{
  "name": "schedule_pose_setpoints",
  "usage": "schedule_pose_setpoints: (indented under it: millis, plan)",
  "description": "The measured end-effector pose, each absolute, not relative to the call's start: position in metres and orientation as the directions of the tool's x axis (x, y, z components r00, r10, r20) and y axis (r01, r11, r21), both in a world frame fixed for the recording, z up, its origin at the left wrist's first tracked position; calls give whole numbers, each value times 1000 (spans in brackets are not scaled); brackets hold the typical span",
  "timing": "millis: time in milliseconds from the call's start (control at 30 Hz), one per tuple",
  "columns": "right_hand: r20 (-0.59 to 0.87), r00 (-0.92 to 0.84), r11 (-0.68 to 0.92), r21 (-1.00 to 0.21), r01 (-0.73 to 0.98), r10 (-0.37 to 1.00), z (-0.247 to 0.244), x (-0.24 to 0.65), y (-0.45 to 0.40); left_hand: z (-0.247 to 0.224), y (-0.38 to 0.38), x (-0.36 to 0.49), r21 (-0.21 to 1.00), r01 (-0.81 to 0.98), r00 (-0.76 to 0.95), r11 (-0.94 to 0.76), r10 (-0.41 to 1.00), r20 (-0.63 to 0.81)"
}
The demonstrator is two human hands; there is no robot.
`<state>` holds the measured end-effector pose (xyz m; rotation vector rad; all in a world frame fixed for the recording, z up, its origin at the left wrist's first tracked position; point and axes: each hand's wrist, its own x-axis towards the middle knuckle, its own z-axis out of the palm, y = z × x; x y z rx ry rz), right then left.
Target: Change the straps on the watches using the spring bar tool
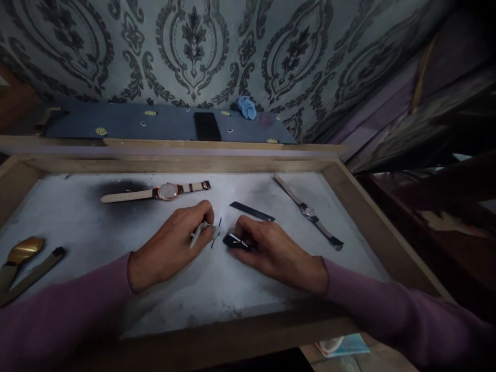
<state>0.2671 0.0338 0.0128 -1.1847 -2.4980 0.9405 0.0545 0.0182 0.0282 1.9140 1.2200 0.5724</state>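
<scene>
My left hand (174, 245) is closed, pinching a small pale piece (199, 233) with a thin dark bar at its right end. I cannot make out its exact kind. Close to its right, my right hand (267, 248) is closed round a small glossy black object (234, 242) with a thin silvery line on it. The fingers hide much of both things, and a narrow gap separates them. Just beyond my right hand lies a flat dark strip (251, 211) like a blade or short ruler. Behind my left hand a wristwatch (168, 191) with a pale-lined strap rests face down.
A second watch (309, 212) lies at the right of the wooden-rimmed tray (358, 227). A gold-coloured watch (25, 250) with a dark strap is at the left edge. Past the rim are a black phone (207, 126) and a crumpled blue item (247, 107).
</scene>
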Motion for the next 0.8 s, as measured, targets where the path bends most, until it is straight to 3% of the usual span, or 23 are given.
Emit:
schedule_pose_setpoints:
  millis: [233,400,567,800]
  plan:
    - [-93,-587,200,-888,415,805,17,267,33,32,14,56,783,532,445,-320,893,63]
    - [-140,-629,-11,-979,205,765,25,264,32,36,10,58,772,512,407,-378,898,169]
    - [-82,-672,33,-987,157,736,30,263,32,38,8,59,768,504,423,-395,888,179]
    - [-124,-629,-21,-986,168,768,30,263,27,38,6,62,712,556,424,-428,883,200]
